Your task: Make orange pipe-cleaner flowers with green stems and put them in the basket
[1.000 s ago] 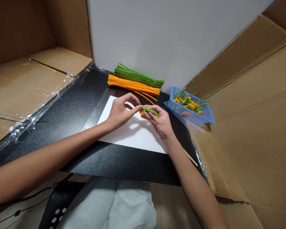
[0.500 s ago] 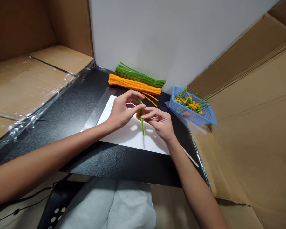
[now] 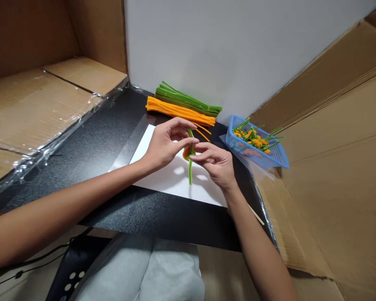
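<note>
In the head view, an orange and green piece [image 3: 190, 172] is held up between the two hands, above a white sheet [image 3: 144, 146] laid on a black table [image 3: 113, 213]. By the left hand [image 3: 171, 142], the upper green part of the piece is pinched between thumb and fingertips, the hand being arched over it from the left. By the right hand [image 3: 216, 162], the piece is gripped lower down, next to its orange part, with the thumb and forefinger brought close together and the other fingers curled. The two hands are almost touching at the fingertips, and the orange part is partly hidden by them. Below the fingers, the green end is pointed down toward the sheet, on which shadows are cast.

Behind the hands, an orange bundle [image 3: 180, 110] is laid on the table, with a green bundle [image 3: 188, 98] set just behind it, near the wall [image 3: 222, 50]. Loose orange strips [image 3: 203, 133] are seen in front of the orange bundle. To the right, a blue basket [image 3: 250, 152] is filled partly with orange and green pieces [image 3: 255, 142]. A pale stick [image 3: 257, 215] is partly covered by the right forearm.
</note>
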{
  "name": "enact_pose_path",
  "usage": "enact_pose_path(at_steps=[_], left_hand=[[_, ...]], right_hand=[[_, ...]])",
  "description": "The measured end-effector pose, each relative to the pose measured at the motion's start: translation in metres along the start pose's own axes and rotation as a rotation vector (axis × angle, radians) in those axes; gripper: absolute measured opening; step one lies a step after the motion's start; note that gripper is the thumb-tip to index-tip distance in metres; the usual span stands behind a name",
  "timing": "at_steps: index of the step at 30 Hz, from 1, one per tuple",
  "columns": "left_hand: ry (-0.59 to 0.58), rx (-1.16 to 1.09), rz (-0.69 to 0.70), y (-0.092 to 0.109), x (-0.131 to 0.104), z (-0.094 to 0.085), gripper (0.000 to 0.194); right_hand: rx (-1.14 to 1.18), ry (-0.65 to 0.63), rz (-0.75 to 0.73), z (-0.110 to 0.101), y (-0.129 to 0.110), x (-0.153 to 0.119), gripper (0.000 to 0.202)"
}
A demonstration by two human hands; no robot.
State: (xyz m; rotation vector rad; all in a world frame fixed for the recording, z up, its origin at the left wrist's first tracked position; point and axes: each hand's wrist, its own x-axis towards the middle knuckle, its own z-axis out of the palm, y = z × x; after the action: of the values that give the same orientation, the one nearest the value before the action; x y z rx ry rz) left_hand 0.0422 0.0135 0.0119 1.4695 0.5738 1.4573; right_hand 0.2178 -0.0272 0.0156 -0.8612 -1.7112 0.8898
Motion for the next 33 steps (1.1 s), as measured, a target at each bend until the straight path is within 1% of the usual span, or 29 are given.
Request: enact_pose_path(at_steps=[3, 5, 8, 11, 15, 19, 23, 26, 30, 31, 33], left_hand=[[-0.029, -0.025, 0.010, 0.0023, -0.0004, 0.0010, 0.029], [-0.026, -0.032, 0.005, 0.0028, 0.0001, 0.0010, 0.028], [0.000, -0.034, 0.007, 0.0020, 0.0021, 0.0000, 0.030], [0.022, -0.047, 0.011, 0.0010, 0.0038, -0.0011, 0.032], [0.042, -0.062, -0.011, 0.0011, 0.0040, -0.0010, 0.035], [0.031, -0.084, -0.031, 0.0006, 0.0036, -0.0006, 0.039], [0.038, -0.084, -0.043, -0.0017, 0.0034, -0.0013, 0.040], [0.046, -0.089, -0.055, -0.0030, 0.0020, -0.0016, 0.041], [-0.001, -0.108, -0.080, -0.0023, -0.0013, -0.0003, 0.044], [-0.015, -0.109, -0.078, -0.0016, -0.0020, 0.0002, 0.042], [-0.034, -0.105, -0.055, 0.0003, -0.0028, 0.0008, 0.033]], right_hand=[[-0.044, -0.031, -0.013, 0.0004, -0.0021, -0.0001, 0.005], [-0.049, -0.023, -0.009, 0.0009, -0.0019, -0.0005, 0.004], [-0.010, 0.037, 0.014, 0.0013, 0.0010, -0.0012, 0.003], [0.024, 0.093, 0.007, 0.0005, 0.0047, -0.0014, 0.005], [0.065, 0.110, -0.014, -0.0006, 0.0068, -0.0009, 0.005], [0.048, 0.149, -0.024, -0.0008, 0.0061, -0.0001, 0.006], [0.036, 0.188, -0.007, 0.0007, 0.0047, -0.0002, 0.015], [0.043, 0.180, 0.046, 0.0034, 0.0037, -0.0010, 0.027], [-0.019, 0.134, 0.064, 0.0066, 0.0043, -0.0021, 0.042], [-0.031, 0.115, 0.063, 0.0069, 0.0050, -0.0022, 0.044], [-0.049, 0.084, 0.067, 0.0068, 0.0071, -0.0024, 0.049]])
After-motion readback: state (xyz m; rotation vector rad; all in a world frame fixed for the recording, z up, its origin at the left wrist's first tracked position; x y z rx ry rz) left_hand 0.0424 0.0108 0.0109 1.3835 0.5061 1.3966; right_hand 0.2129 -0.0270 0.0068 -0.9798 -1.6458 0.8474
